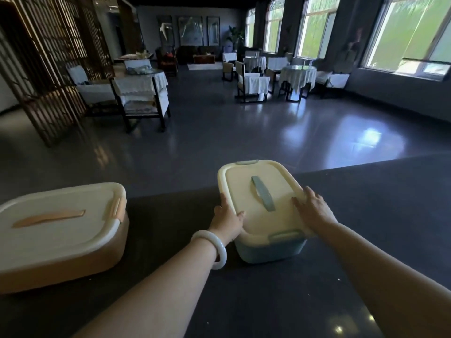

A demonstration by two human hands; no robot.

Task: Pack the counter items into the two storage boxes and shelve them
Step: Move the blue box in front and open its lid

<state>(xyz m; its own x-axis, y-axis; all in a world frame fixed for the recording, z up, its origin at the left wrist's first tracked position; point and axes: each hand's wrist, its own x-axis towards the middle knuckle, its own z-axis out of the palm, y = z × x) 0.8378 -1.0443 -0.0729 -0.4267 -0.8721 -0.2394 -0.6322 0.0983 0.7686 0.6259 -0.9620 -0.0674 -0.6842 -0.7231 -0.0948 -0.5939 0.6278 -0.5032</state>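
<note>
A blue storage box (pixel 271 250) with a cream lid (pixel 246 189), blue handle and blue clips stands on the dark counter (pixel 366 228), its lid on. My left hand (pixel 228 219) grips the lid's left edge, thumb on top and fingers over the rim. On the lid's right edge my right hand (pixel 314 209) rests with its fingers spread. An orange storage box (pixel 61 262) with a cream lid (pixel 58 230), orange handle and orange clip sits at the counter's left, lid on, untouched.
Beyond the counter's far edge lies a glossy dark floor (pixel 231 132) with tables and chairs under white covers (pixel 141 93). A wooden lattice screen (pixel 48 69) stands at the left. Windows line the right wall.
</note>
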